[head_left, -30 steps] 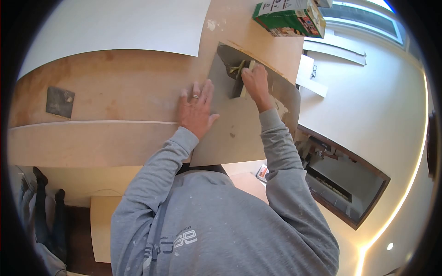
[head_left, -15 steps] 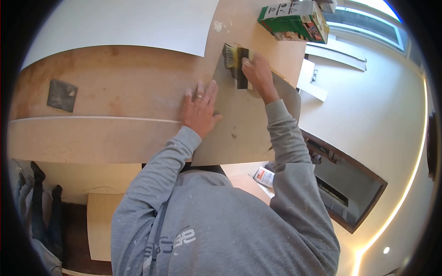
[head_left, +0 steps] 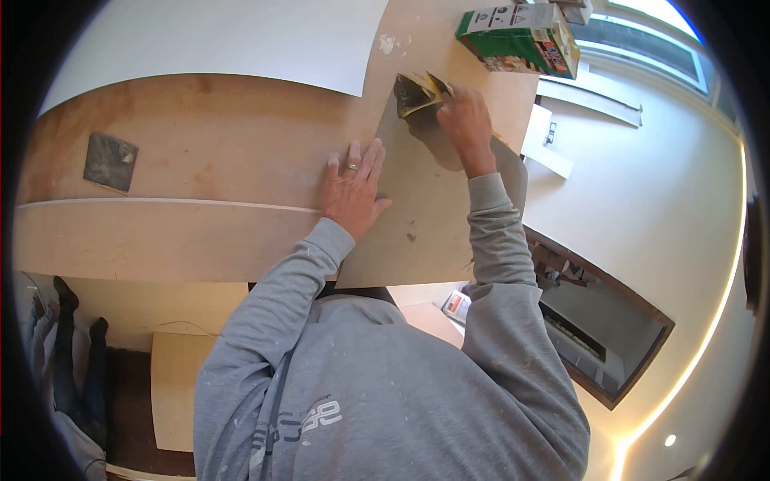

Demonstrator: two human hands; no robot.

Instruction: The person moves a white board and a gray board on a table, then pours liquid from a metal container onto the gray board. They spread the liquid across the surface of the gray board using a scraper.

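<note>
My left hand lies flat, fingers outstretched, across the left edge of a grey-brown sheet and the brown board beside it. On the far part of that sheet, my right hand is closed on a dark, flat scraper with yellowish, glue-like stuff along its edges. My fingers hide part of the scraper. Next to it, a darker wet-looking patch spreads over the sheet. A dark square plate with a smear on it rests on the brown board at the left.
A white sheet covers the far left of the work surface. A green and white box-shaped can stands at the far right. A pale strip runs across the board. Below left are a person's legs and a wooden panel.
My right hand has shifted slightly away from me and right, turning the scraper so its dark face shows. The wet-looking patch is more exposed. My left hand stays in place.
</note>
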